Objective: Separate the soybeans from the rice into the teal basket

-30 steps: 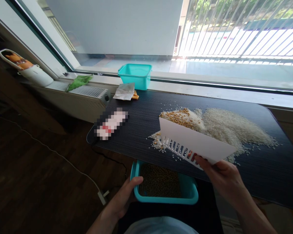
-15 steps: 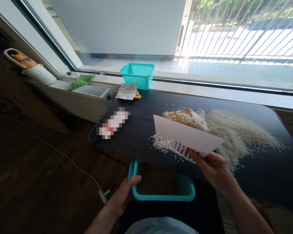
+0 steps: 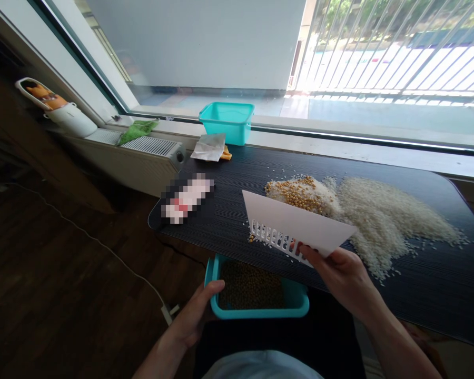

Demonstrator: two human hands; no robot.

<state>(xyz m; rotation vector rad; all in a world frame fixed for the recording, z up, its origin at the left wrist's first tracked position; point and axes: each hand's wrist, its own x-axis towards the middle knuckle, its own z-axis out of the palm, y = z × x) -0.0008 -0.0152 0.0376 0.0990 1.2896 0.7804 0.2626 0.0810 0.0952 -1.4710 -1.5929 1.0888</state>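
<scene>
Likely a home room: radiator [image 3: 146, 171] with green cloth [image 3: 139, 130] on top, big window [image 3: 221, 47], wood-look floor [image 3: 63, 273], loose white cord [image 3: 120, 260].

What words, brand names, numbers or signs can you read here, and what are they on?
None can be read.
Pink-and-white patch on the table: blurred into squares, so any print is lost.
Small mark by the window: too small to tell whether it is writing.
White card, near tub, far tub: no lettering visible.
</scene>
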